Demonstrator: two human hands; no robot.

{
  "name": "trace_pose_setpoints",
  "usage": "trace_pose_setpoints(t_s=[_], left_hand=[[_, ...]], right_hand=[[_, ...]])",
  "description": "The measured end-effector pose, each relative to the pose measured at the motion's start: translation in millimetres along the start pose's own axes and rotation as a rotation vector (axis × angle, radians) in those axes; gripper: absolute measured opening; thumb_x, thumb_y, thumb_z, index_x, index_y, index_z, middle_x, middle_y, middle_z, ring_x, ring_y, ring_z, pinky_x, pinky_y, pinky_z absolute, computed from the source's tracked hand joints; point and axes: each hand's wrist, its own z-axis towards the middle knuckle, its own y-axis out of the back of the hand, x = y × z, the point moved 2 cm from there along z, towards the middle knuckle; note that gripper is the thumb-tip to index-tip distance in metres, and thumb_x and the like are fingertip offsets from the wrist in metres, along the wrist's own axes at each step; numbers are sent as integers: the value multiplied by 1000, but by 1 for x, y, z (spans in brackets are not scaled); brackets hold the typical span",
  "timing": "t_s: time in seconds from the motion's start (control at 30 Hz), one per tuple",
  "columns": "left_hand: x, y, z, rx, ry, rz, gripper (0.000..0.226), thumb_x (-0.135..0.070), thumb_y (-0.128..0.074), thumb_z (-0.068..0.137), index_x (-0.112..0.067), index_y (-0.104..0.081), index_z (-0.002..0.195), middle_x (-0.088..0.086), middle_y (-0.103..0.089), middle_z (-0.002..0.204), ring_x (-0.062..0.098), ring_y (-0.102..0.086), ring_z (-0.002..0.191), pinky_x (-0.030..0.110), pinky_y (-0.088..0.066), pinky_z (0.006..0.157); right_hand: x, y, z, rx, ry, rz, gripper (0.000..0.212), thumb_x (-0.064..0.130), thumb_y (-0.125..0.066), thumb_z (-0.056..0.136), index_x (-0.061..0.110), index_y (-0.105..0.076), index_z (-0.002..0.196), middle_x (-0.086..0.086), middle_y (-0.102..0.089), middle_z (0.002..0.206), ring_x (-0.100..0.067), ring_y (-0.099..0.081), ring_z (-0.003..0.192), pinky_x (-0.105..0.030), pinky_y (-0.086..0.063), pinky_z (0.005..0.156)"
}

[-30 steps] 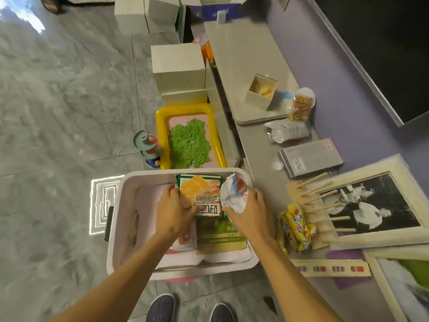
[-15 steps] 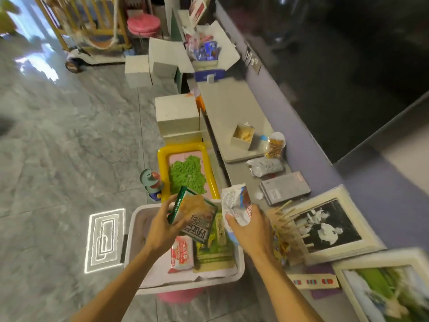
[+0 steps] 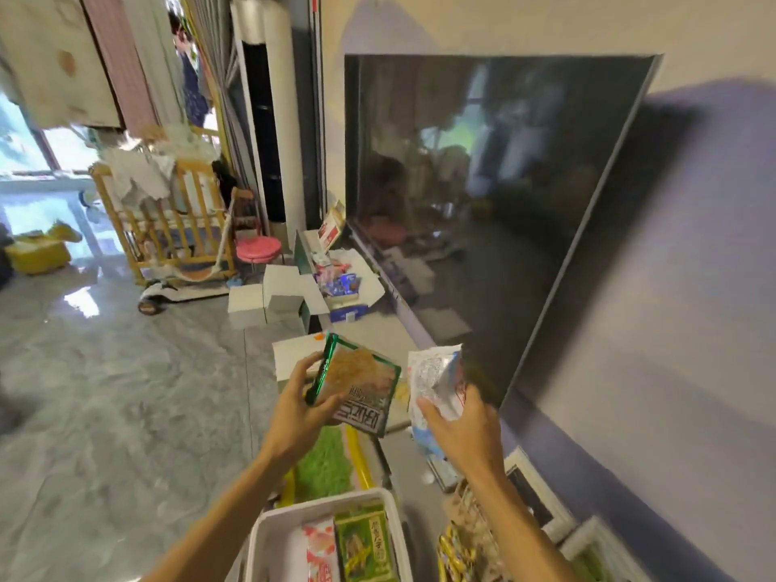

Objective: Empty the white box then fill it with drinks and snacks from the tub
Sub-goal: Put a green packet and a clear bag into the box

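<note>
Green snack packet (image 3: 357, 384) in left hand (image 3: 294, 409) grip, white pouch (image 3: 434, 380) in right hand (image 3: 462, 430) grip, tub (image 3: 327, 499) below, television (image 3: 483, 203) alongside.

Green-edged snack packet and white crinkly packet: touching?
Apart. The head view shows a strip of background between the green-edged snack packet in the left hand and the white crinkly packet in the right hand.

grey marble floor (image 3: 105, 413) lies to my left, glossy near the window (image 3: 25, 161); a wooden crib (image 3: 168, 228) and pink stool (image 3: 257, 248) stand beyond; a dark screen (image 3: 483, 203) hangs on the wall (image 3: 672, 371) ahead.
</note>
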Motion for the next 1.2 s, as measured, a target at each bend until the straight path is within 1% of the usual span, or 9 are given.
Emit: trace_pose_setpoints(t_s=[0.23,0.4,0.5,0.67,0.8,0.87,0.93,1.0,1.2], left_hand=[[-106,-14,3,146,-162,-28,63,-6,-79,91,-42,-52,136,12,-65,123,29,-77,99,54,-66,68],[-139,-51,-17,293,-210,-43,62,-12,-82,90,-44,-51,133,8,-64,126,27,-77,101,49,-66,66],[-143,-96,-46,411,-222,-65,61,-13,-81,91,-41,-50,135,5,-62,127,29,-73,107,47,-66,67],[-145,-196,-123,638,-225,-122,60,-11,-81,91,-43,-52,133,-6,-70,114,21,-74,104,39,-66,67],[-145,-278,-205,849,-205,-165,61,-8,-79,91,-39,-51,136,-16,-71,116,18,-75,104,40,-66,69],[-142,-315,-250,932,-174,-179,62,-5,-78,92,-34,-50,138,-12,-72,117,22,-75,106,43,-66,71],[-136,-348,-296,994,-138,-170,62,-7,-79,92,-35,-49,138,-6,-71,120,25,-74,108,46,-66,72],[-128,-376,-339,1042,-117,-148,62,-11,-80,92,-35,-48,140,-2,-68,127,25,-73,111,45,-66,72],[-76,-431,-439,1104,-37,-34,61,-12,-79,92,-30,-48,141,5,-67,128,29,-75,105,48,-67,68]], right_hand=[[51,83,-30,-210,-4,-74,68,66,-81,82,11,-62,117,-14,-72,111,-38,-67,100,-38,-53,77],[43,142,-83,-360,-42,-71,62,71,-77,82,24,-55,117,-1,-73,115,-21,-72,95,-37,-63,76],[21,183,-128,-446,-106,-106,60,74,-74,82,30,-52,116,7,-70,110,-4,-65,83,-17,-51,62],[-26,263,-219,-642,-266,-173,55,68,-81,82,26,-53,104,7,-62,96,-17,-58,79,-16,-34,55],[-67,329,-304,-772,-373,-207,54,66,-81,83,27,-52,105,8,-61,97,-1,-53,72,-14,-35,53],[-90,355,-348,-824,-437,-205,58,68,-79,83,22,-56,110,4,-67,105,-4,-60,78,-21,-49,56],[-114,378,-391,-859,-518,-198,64,67,-78,84,17,-59,119,-2,-72,116,-17,-70,93,-38,-64,69],[-138,395,-432,-889,-593,-196,67,67,-78,85,16,-60,125,-6,-73,122,-26,-72,105,-47,-65,81],[-219,408,-518,-883,-780,-213,70,71,-75,84,16,-63,127,-11,-73,124,-34,-70,109,-39,-58,81]])
